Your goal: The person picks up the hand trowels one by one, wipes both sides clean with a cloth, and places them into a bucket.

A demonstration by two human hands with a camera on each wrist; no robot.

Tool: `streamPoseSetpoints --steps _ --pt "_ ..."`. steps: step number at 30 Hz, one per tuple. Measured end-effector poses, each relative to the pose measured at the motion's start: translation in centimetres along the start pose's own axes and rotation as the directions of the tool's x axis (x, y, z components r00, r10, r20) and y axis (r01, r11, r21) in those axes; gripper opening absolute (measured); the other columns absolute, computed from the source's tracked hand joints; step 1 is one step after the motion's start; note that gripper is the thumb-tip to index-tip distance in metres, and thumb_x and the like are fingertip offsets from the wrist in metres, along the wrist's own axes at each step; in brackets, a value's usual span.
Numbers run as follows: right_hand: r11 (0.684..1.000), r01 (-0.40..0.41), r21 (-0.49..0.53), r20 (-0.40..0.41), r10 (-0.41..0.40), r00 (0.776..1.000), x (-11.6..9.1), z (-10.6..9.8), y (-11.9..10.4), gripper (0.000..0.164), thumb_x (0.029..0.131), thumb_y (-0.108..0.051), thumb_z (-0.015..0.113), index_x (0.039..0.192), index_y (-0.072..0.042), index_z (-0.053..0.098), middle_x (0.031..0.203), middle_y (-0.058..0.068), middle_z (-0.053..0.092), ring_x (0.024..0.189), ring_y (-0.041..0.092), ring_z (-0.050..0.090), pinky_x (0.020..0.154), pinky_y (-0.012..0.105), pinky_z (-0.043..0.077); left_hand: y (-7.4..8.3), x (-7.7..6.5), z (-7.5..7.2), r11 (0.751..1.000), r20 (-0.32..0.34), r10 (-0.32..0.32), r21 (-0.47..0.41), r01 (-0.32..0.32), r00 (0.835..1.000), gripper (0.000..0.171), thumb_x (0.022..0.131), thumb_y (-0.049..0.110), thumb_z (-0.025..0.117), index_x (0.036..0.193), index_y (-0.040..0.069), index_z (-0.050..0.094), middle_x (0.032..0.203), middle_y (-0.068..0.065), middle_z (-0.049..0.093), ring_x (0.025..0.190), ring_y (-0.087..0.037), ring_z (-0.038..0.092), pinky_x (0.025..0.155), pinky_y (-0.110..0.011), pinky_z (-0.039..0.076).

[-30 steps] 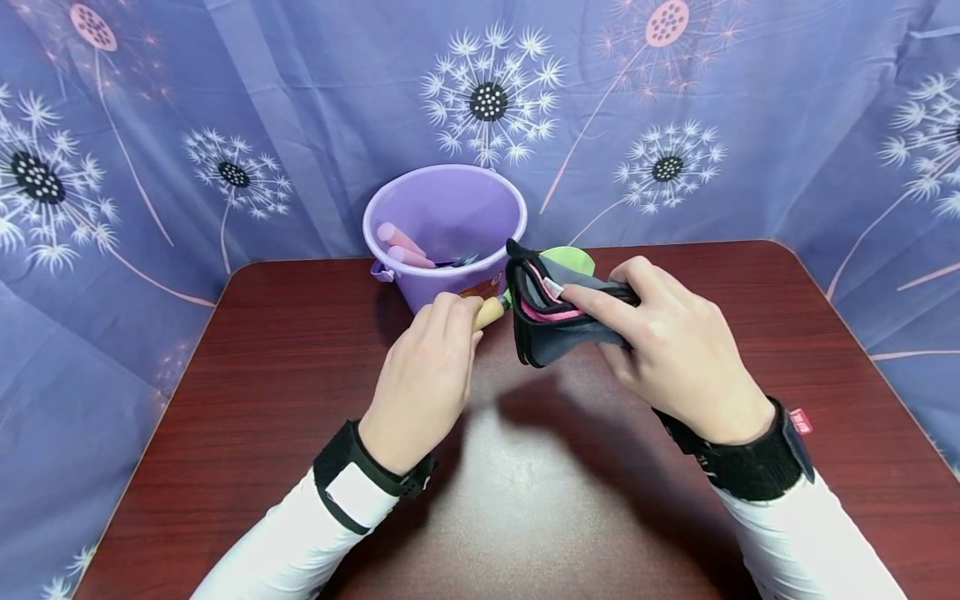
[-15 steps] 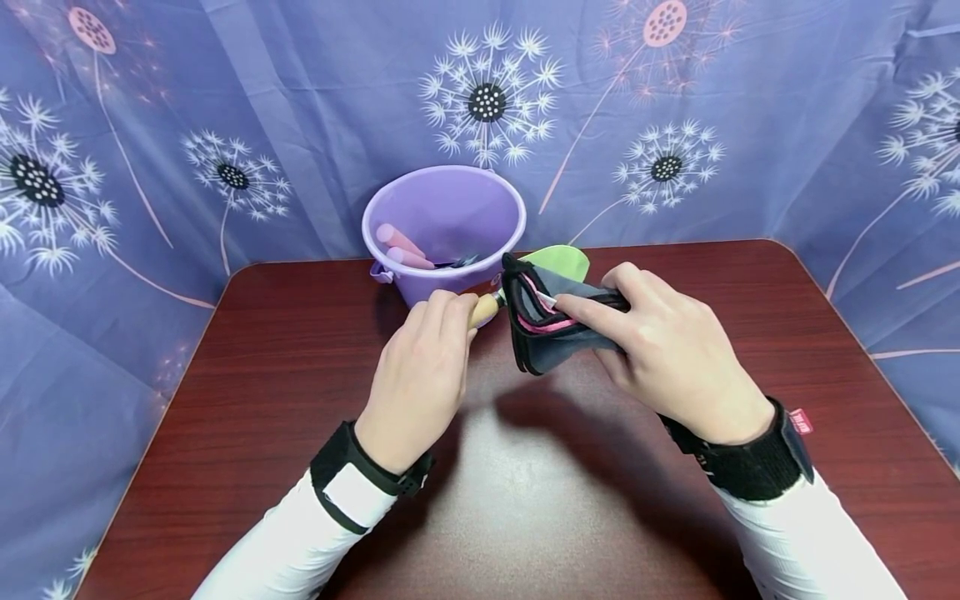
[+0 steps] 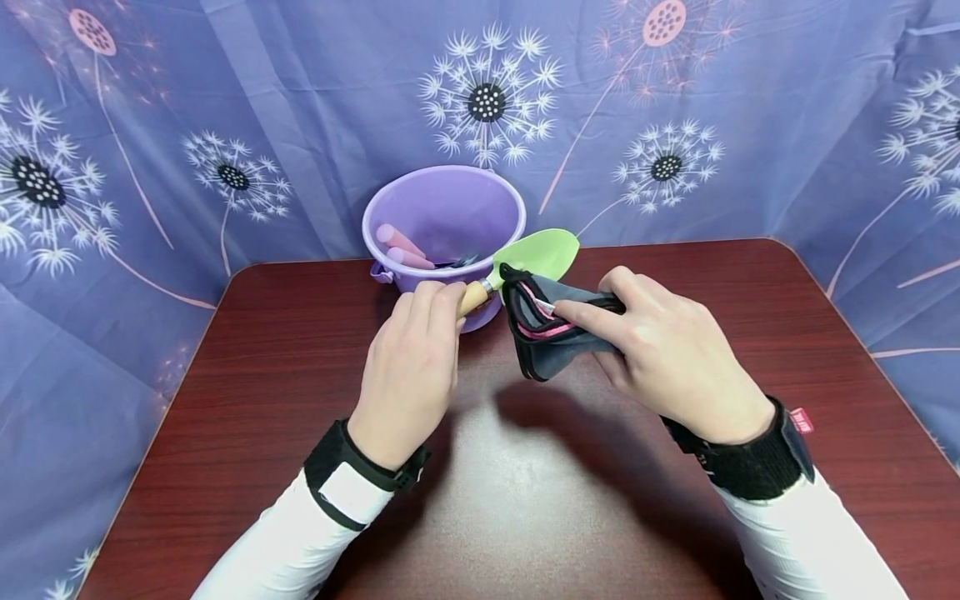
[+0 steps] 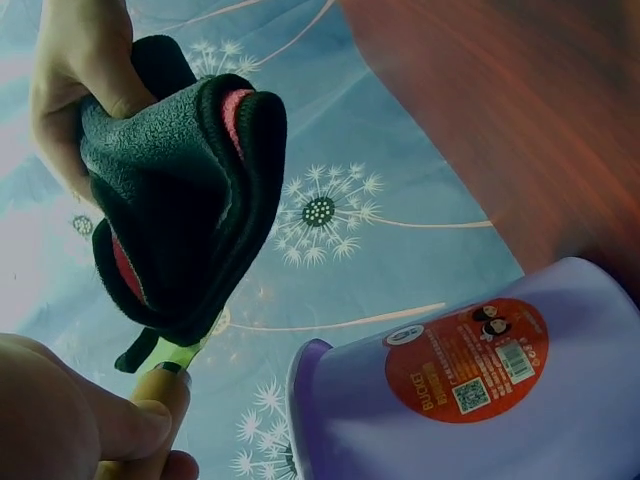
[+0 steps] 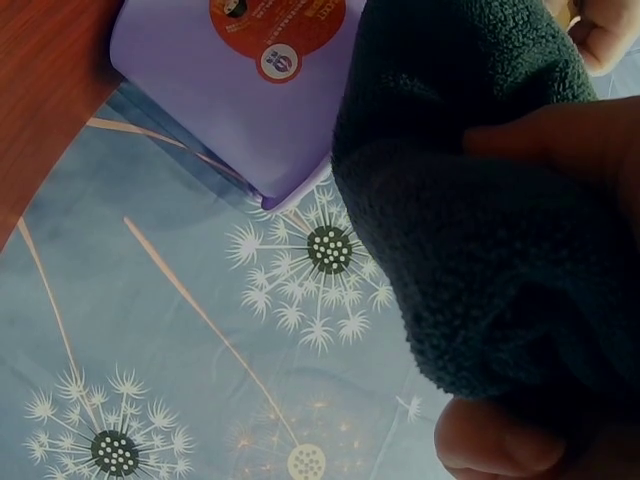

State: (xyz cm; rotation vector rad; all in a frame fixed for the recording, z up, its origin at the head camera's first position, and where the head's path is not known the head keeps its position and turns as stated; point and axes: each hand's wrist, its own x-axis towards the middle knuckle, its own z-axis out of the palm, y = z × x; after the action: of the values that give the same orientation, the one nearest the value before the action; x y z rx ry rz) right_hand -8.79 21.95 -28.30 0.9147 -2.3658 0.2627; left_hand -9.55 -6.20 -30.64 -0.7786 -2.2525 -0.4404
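Observation:
My left hand [image 3: 412, 367] grips the wooden handle of a small garden trowel [image 3: 551, 248] in the head view. Its light green blade points up and to the right, in front of the bucket's rim and partly behind the cloth. A folded grey cloth [image 3: 558, 354] with black edging and pink inner layers is held by my right hand [image 3: 667, 350], index finger on top beside a white tag. In the left wrist view, the cloth [image 4: 165, 160] hides most of the trowel blade. The right wrist view shows thumb and fingers on either side of the fuzzy cloth [image 5: 450, 200].
A purple bucket [image 3: 397, 275] stands at the back of the dark red wooden table [image 3: 300, 350]. Pink handles [image 3: 401, 242] and some metal parts show inside it. Behind the table hangs a blue curtain [image 3: 315, 83] with dandelion prints.
My left hand has shifted slightly left and toward me with the trowel. More of the green blade now shows past the cloth. My right hand and the cloth have barely moved.

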Motion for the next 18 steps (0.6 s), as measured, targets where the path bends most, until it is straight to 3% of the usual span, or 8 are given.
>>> streamPoseSetpoints --steps 9,18 --pt "1.000 0.000 0.001 0.027 0.000 1.000 -0.03 0.11 -0.05 0.043 0.086 -0.007 0.079 0.126 -0.024 0.078 0.098 0.007 0.054 0.078 0.025 0.055 0.051 0.044 0.048 0.09 0.16 0.15 1.000 -0.037 0.018 0.020 -0.017 0.999 0.023 0.109 0.004 0.053 0.129 -0.008 0.057 0.107 -0.019 0.060 0.078 -0.034 0.052 0.063 -0.042 0.046" --pt "1.000 0.003 0.003 0.027 -0.004 1.000 0.03 0.10 -0.09 0.045 0.085 -0.005 0.077 0.126 -0.024 0.078 0.097 0.006 0.054 0.077 0.024 0.054 0.050 0.043 0.047 0.01 0.13 0.16 0.999 -0.027 0.039 0.038 -0.038 0.999 0.024 0.112 0.005 0.048 0.129 -0.010 0.057 0.109 -0.020 0.060 0.079 -0.034 0.052 0.063 -0.042 0.047"
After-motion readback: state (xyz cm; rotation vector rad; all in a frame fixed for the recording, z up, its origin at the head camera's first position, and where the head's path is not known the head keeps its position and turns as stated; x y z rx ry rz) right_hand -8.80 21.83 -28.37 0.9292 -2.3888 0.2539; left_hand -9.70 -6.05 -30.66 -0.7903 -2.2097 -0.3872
